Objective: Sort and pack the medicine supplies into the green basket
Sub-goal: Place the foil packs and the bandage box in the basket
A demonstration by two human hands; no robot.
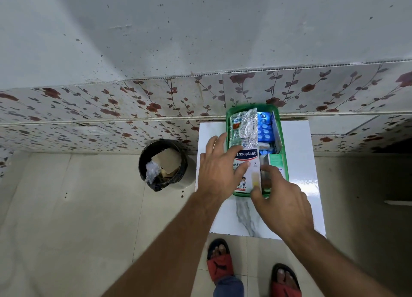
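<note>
The green basket (229, 118) stands on a small white table (298, 140) against the wall. Inside it lie a silver foil sachet strip (245, 129), blue blister packs (265, 127), a green and white box (276, 160) and a white plaster box (249, 174) with blue lettering. My left hand (219, 167) rests on the plaster box's left side, fingers spread over it. My right hand (283, 196) holds the box's near right corner, thumb at its lower edge. The basket's near rim is partly hidden by my hands.
A black waste bin (162, 163) with cardboard and crumpled plastic stands on the floor left of the table. Floral wall tiles run behind. My feet in red and black sandals (219, 261) are below the table's near edge.
</note>
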